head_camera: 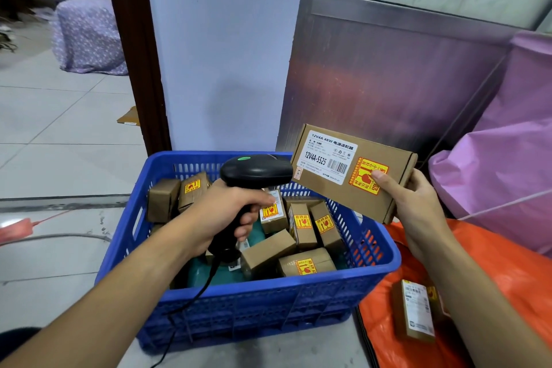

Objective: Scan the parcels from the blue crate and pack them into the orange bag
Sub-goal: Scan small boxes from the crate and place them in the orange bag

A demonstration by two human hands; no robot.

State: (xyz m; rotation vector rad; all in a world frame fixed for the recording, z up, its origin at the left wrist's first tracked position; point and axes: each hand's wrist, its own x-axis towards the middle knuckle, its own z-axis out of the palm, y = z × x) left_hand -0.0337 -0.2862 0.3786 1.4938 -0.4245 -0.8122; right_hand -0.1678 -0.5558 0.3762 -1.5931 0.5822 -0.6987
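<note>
Above the blue crate (268, 302): a flat brown parcel (352, 176) is held tilted over the right rim, label side up.
Right hand (418, 209): the parcel's right end is grasped, thumb on the front face, fingers wrapped behind.
Left hand (227, 209): clenched round the handle of a black scanner (257, 172), whose head is pointed at the parcel's left corner.
Step in hand: scanning, by judgement. The barcode should be left uncovered and squared to the scanner's window (the thumb sits on the yellow sticker, near the bars), with the parcel held steady.
Label: "12V4A 48W" and "12V4A-5525" can be read beside a barcode; the smaller print cannot be made out.
Inside the crate: more stickered parcels (301, 224) are waiting.
Right of the crate: the orange bag (493, 263) lies open, one packed parcel (413, 311) in it.
</note>
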